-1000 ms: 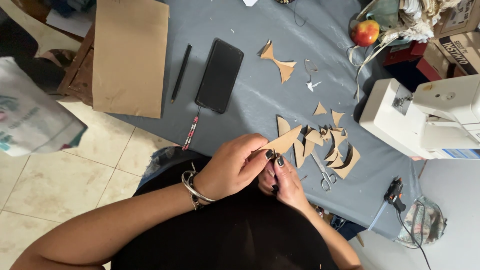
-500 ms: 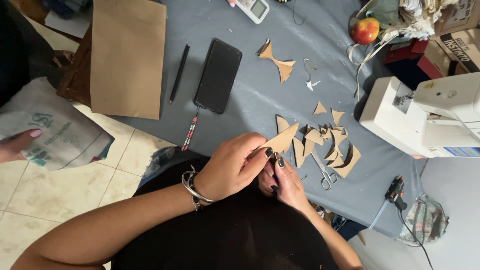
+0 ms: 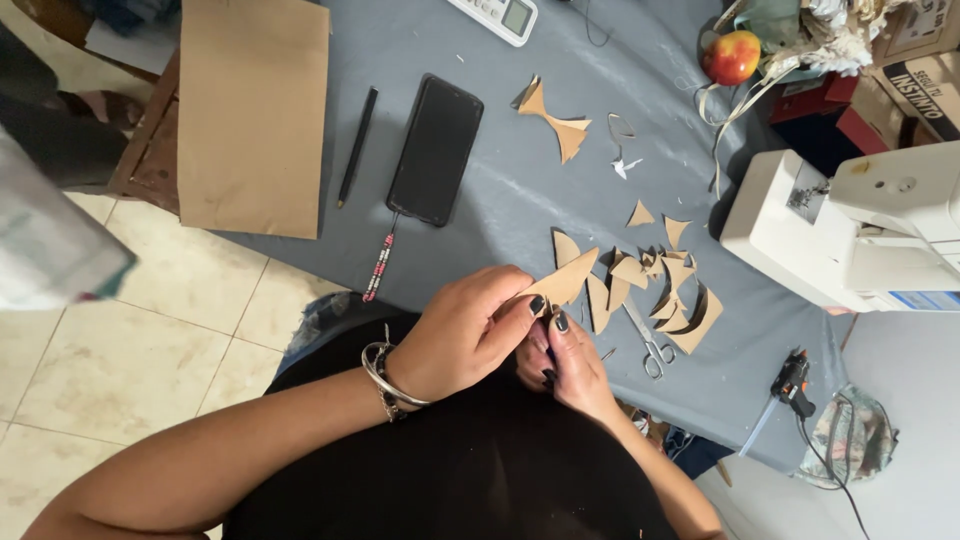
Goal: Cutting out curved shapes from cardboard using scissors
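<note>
Seen from above, a person seated at a table draped in grey-blue cloth (image 3: 500, 190) works with both hands at its near edge. The left hand (image 3: 462, 335), with metal bangles (image 3: 385, 378) on its wrist, pinches a pointed triangular piece of brown cardboard (image 3: 562, 281) between thumb and fingertips. The right hand (image 3: 562, 362) curls close beneath it, fingertips meeting the left thumb; whether it grips the same piece or something smaller cannot be told. The piece is held just over the table edge, probably so that both hands can reach it near the body.

Just beside the hands lies a loose heap of brown cardboard offcuts (image 3: 665, 290), at least eight, overlapping too much for an exact count. One small pair of metal scissors (image 3: 645, 340) lies touching the heap, handles toward the person, within easy reach. Farther off: one bow-shaped brown cardboard cutout (image 3: 555, 115), one black smartphone (image 3: 436, 150) with a beaded strap (image 3: 380, 266), one black pencil (image 3: 357, 146), one large brown paper sheet (image 3: 252, 112), one red-yellow apple (image 3: 732, 56), one white sewing machine (image 3: 850, 235).
</note>
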